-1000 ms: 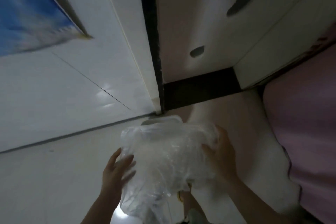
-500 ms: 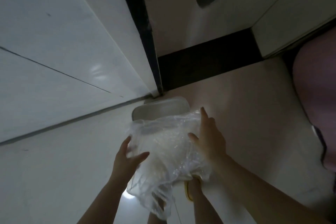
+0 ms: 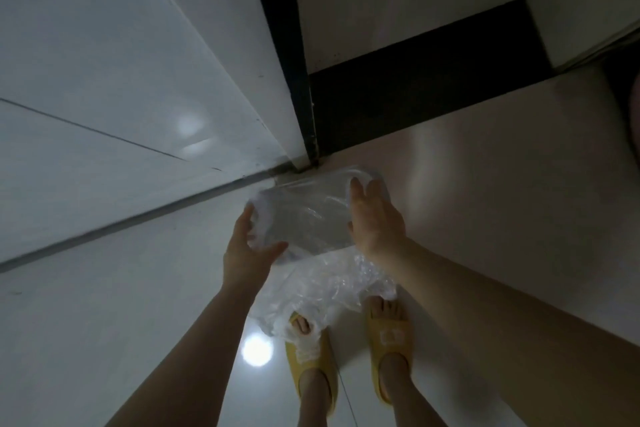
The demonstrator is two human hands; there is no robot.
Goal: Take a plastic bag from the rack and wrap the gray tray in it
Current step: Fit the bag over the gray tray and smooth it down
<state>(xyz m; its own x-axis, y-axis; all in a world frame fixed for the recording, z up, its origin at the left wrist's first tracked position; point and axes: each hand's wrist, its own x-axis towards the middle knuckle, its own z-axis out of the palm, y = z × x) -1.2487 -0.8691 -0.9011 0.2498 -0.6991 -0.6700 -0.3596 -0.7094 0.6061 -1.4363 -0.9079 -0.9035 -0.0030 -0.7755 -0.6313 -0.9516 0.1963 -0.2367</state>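
The gray tray point(image 3: 304, 222) lies on the floor against the wall corner, with the clear plastic bag point(image 3: 322, 284) pulled over it. The bag's crumpled open end trails back toward my feet. My left hand point(image 3: 247, 250) grips the bag at the tray's left edge, thumb on top. My right hand point(image 3: 375, 222) presses on the bag over the tray's right side, fingers reaching to the far rim. Most of the tray shows only dimly through the plastic.
White tiled wall point(image 3: 121, 97) rises on the left, a dark door frame point(image 3: 277, 45) and black skirting point(image 3: 415, 87) stand just behind the tray. My feet in yellow slippers point(image 3: 391, 340) stand close behind the bag. A light reflection point(image 3: 256, 350) glares on the glossy floor.
The view has tilted down toward the floor. Both hands have pushed the bag forward over the tray, which is now covered; its far end was bare half a second ago.
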